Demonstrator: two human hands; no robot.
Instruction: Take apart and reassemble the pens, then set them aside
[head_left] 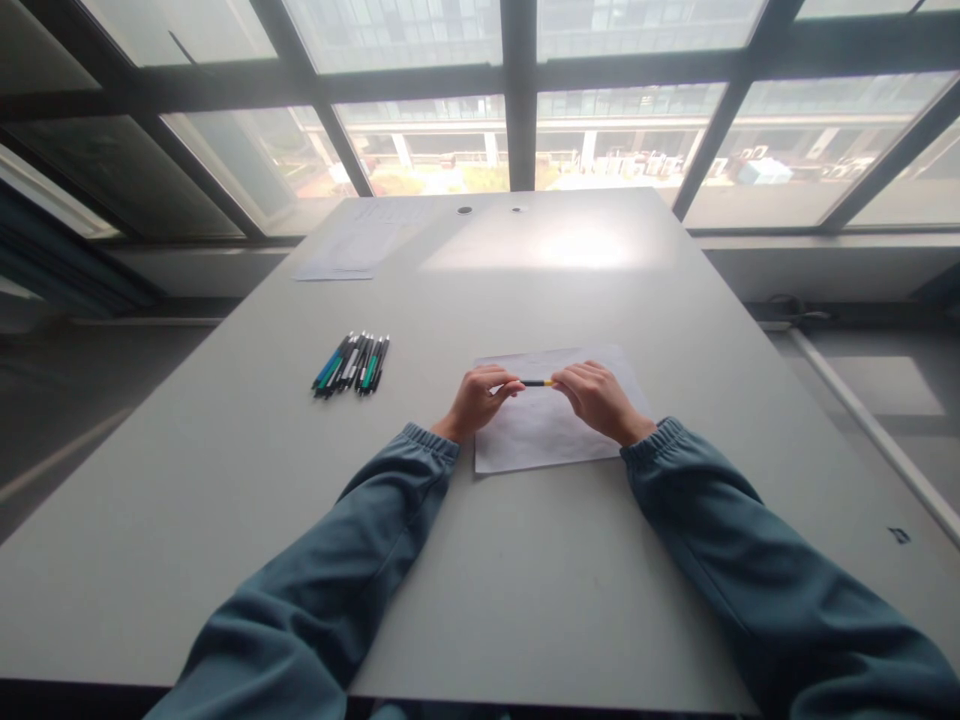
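Observation:
Above a white sheet of paper (546,438), a black and yellow pen (535,383) is held level between my two hands. My left hand (486,396) pinches its dark end. The yellowish end is gripped by my right hand (598,397), with the fingers curled over it. Both ends of the pen are hidden by my fingers, so I cannot tell whether it has a cap. The paper lies flat on the table, partly under both hands.
A pile of several pens (351,364), black, green, blue and white, lies left of my hands on the white table (420,620). Sheets of paper (345,250) lie at the far left. Two round spots are near the back edge, before the windows (427,145).

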